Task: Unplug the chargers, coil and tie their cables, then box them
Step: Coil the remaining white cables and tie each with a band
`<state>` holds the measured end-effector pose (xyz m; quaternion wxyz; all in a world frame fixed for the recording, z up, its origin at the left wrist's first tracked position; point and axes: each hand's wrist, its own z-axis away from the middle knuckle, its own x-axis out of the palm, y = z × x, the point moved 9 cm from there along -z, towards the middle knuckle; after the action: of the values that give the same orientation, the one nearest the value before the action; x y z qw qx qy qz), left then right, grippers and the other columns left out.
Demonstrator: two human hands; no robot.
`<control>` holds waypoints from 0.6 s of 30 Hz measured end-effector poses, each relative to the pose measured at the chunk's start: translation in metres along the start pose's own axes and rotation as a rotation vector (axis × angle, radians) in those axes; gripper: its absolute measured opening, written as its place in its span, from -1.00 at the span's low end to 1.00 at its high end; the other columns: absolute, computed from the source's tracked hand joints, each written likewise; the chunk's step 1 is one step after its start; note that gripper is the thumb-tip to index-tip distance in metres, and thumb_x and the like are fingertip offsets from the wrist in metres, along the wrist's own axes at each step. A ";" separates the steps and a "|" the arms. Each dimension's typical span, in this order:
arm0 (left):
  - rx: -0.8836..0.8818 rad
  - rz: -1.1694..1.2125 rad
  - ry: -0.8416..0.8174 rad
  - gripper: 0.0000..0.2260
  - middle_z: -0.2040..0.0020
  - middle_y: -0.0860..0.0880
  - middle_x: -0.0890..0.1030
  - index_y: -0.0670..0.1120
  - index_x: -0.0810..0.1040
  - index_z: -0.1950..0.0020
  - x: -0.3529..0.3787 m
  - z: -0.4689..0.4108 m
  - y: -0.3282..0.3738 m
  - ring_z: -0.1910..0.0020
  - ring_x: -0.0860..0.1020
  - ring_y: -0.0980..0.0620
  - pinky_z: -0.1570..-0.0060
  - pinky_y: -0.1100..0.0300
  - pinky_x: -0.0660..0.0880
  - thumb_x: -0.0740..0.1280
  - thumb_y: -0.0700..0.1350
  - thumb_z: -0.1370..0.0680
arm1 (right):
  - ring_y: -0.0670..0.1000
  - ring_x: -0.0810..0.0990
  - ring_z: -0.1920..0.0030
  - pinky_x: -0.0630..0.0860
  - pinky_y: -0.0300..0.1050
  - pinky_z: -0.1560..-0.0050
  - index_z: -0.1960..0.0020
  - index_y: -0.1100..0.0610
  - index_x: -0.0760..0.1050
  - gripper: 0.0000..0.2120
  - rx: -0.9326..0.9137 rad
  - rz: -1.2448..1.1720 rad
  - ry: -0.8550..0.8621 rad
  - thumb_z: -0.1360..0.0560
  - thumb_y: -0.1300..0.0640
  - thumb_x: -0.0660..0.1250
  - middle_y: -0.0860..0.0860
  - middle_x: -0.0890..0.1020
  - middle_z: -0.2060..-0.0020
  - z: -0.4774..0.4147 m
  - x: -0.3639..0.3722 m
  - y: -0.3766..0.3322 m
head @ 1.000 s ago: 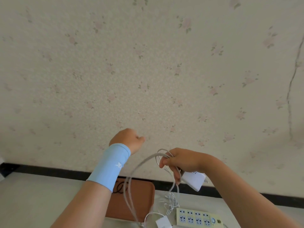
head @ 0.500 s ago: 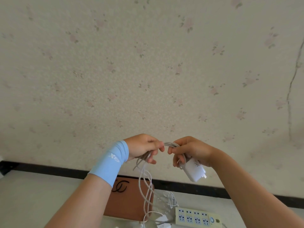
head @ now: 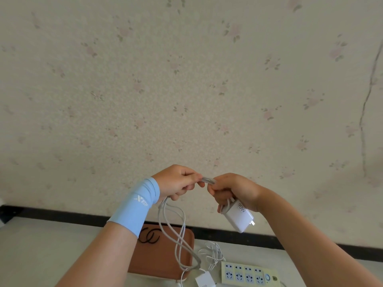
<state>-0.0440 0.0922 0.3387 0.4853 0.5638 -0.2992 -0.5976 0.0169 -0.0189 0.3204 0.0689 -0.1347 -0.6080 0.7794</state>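
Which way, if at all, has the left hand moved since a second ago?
Yes. Against the brown case below, the left hand has shifted right, meeting the right hand on the cable.

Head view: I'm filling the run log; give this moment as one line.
phase: coiling cable | left hand: pinches cable | right hand: grips cable, charger under palm | strip: on table
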 end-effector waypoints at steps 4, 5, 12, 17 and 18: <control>-0.162 -0.182 -0.077 -0.72 0.35 0.01 0.62 -0.14 0.62 0.06 -0.004 0.004 -0.022 0.38 0.59 0.01 0.27 0.17 0.55 0.34 0.08 -0.58 | 0.04 0.36 0.41 0.49 0.00 0.14 0.24 0.18 0.51 -0.78 -0.025 -0.071 0.289 -0.56 0.28 0.20 0.01 0.35 0.52 0.000 -0.032 0.003; -0.211 -0.156 -0.104 -0.71 0.35 0.00 0.63 -0.16 0.60 0.07 -0.005 0.006 -0.031 0.31 0.63 -0.04 0.17 0.13 0.60 0.35 0.08 -0.58 | 0.06 0.39 0.41 0.49 0.01 0.12 0.24 0.19 0.51 -0.77 -0.019 -0.048 0.365 -0.56 0.29 0.20 0.02 0.38 0.54 0.002 -0.041 0.005; -0.162 0.445 0.276 -0.80 0.37 0.01 0.36 -0.14 0.55 0.09 -0.044 -0.006 -0.037 0.49 0.33 0.10 0.06 0.08 0.60 0.31 -0.03 -0.62 | -0.02 0.27 0.49 0.47 -0.10 0.29 0.23 0.15 0.39 -0.84 0.093 -0.020 0.320 -0.42 0.06 0.26 0.01 0.31 0.48 -0.005 -0.030 0.015; -0.041 0.568 0.423 -0.76 0.22 -0.05 0.43 -0.17 0.57 0.08 -0.043 -0.002 -0.021 0.34 0.47 0.04 0.36 0.22 0.58 0.31 0.00 -0.61 | -0.01 0.39 0.39 0.51 -0.07 0.22 0.00 0.08 0.64 -0.25 0.190 0.204 0.173 -0.33 -0.58 0.20 0.01 0.41 0.40 -0.006 -0.005 0.014; -0.011 0.565 0.430 -0.76 0.22 -0.05 0.46 -0.17 0.57 0.08 -0.040 -0.001 -0.017 0.32 0.50 0.04 0.36 0.22 0.57 0.32 0.01 -0.61 | 0.00 0.41 0.37 0.50 -0.07 0.20 -0.03 0.01 0.67 -0.19 0.196 0.261 0.157 -0.25 -0.65 0.17 0.04 0.43 0.36 -0.005 -0.002 0.013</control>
<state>-0.0515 0.1355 0.3386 0.6864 0.5690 -0.3310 -0.3090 0.0212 -0.0178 0.3070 0.0274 -0.2655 -0.4991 0.8244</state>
